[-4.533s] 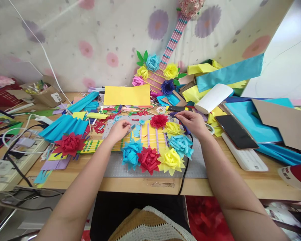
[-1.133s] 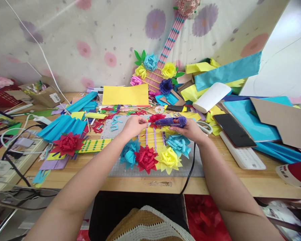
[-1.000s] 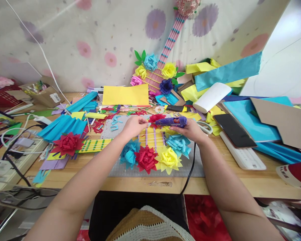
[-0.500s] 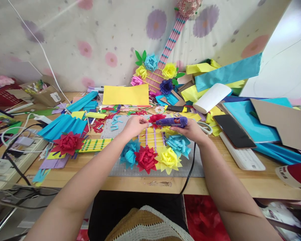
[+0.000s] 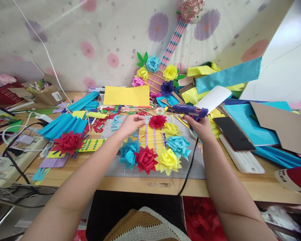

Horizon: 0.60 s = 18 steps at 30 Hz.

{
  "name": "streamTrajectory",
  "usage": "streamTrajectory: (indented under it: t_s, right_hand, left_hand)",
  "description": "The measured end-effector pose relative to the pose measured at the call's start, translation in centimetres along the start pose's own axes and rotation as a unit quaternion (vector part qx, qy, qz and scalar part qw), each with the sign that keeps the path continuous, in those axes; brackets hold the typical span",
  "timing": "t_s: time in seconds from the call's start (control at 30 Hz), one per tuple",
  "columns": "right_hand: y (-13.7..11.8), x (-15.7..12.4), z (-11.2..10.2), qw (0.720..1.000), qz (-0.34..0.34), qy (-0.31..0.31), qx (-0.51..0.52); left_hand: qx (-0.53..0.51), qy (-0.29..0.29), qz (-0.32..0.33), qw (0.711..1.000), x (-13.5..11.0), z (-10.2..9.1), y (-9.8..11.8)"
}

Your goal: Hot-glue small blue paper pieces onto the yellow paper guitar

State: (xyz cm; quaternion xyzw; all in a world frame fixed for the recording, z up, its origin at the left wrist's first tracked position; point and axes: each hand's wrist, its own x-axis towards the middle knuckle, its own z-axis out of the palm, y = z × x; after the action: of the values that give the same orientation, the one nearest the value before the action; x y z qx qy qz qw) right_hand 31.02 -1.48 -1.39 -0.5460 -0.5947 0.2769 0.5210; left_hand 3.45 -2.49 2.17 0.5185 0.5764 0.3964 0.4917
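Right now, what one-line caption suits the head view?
Right hand holds a purple glue gun beside a flower-trimmed paper guitar while the left hand touches its yellow body with the fingertips.

The handle of the glue gun is hidden inside the right hand.

Left hand curled; right hand fisted

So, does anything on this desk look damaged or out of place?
Yes. The table edge has a chipped patch below the grey mat. The black cord of the glue gun in the right hand trails across that mat and over the edge.
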Motion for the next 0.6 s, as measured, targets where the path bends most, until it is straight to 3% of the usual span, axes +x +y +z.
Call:
streamTrajectory:
  t_s: [0.13, 0.33, 0.47, 0.6]
  right_hand:
    - [1.7, 0.7, 0.6, 0.989, 0.12, 0.054, -0.067]
    - [3.6, 1.1, 1.8, 0.954, 0.174, -0.025, -0.243]
    - [3.8, 1.0, 1.5, 0.959, 0.132, -0.04, -0.246]
    - [2.6, 1.1, 0.7, 0.973, -0.005, 0.107, -0.204]
  left_hand:
    - [-0.017, 0.035, 0.004, 0.999, 0.1, -0.4, -0.3]
    - [-0.007, 0.029, 0.017, 0.999, 0.1, -1.0, -0.5]
    - [-0.013, 0.029, 0.012, 0.999, -0.5, -1.5, 0.0]
    - [-0.01, 0.019, 0.009, 1.0, -1.1, -1.9, 0.1]
